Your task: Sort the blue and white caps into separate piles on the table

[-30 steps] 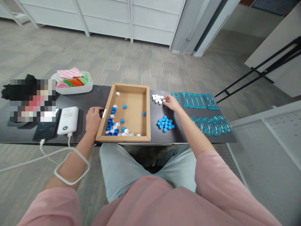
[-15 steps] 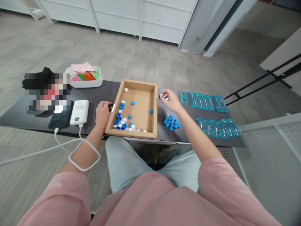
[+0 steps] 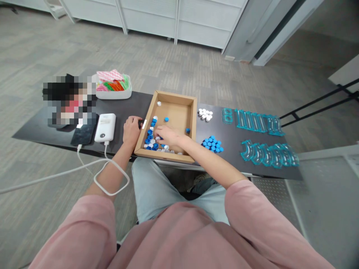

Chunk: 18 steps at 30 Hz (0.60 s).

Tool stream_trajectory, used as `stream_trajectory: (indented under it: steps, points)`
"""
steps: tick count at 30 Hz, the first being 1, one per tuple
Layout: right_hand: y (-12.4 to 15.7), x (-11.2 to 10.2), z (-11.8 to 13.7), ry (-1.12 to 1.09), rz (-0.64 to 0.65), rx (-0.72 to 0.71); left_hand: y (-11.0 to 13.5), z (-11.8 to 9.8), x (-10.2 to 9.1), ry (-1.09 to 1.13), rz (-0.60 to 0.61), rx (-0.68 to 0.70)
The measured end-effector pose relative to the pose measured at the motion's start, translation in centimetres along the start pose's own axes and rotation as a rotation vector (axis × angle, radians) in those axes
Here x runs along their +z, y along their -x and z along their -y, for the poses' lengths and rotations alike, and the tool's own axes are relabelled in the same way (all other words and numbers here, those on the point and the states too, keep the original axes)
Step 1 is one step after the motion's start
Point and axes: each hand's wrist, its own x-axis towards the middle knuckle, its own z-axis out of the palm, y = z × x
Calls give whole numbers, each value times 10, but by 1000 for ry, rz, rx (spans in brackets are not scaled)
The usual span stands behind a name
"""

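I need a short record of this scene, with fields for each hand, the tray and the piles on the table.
Left hand: against the left wall of the cardboard tray
Right hand: inside the tray, over the mixed blue and white pieces
White pile: on the table, right of the tray
Blue pile: right of the tray, nearer the person
Clear teal parts: two rows, far right

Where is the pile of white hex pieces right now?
Head view: the white pile sits on the black table just right of the far right corner of the cardboard tray, left of the teal track pieces and beyond the blue pile.
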Motion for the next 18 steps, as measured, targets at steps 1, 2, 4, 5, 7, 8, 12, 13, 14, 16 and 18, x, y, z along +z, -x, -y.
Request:
stream_trajectory:
  steps: [1, 2, 4, 5, 7, 8, 12, 13, 14, 16, 18]
  points:
    - [4, -3, -1, -23, -27, -1, 0, 0, 0, 3, -4, 3]
    - [9, -8, -4, -59, -61, -2, 0, 1, 0, 7, -6, 7]
    - [23, -20, -13, -153, -140, 6, 0, 1, -1, 14, -3, 14]
    - [33, -28, -20, -198, -184, 20, 1, 1, -1, 13, 3, 18]
    - [56, -45, -41, -251, -280, 75, 1, 2, -1, 6, 14, 23]
    - [70, -54, -53, -256, -336, 116, 1, 2, -2, 1, 17, 22]
    - [132, -82, -111, -197, -554, 337, 1, 0, -3, -11, 8, 11]
    - [147, -85, -125, -187, -592, 400, 1, -1, -3, -11, 3, 7]
    - [161, -87, -137, -184, -626, 463, 1, -2, -4, -10, -1, 2]
    - [185, -86, -158, -198, -676, 577, 1, -3, -5, -9, -1, -11]
    - [199, -80, -171, -224, -703, 668, 0, -5, -6, -13, 10, -26]
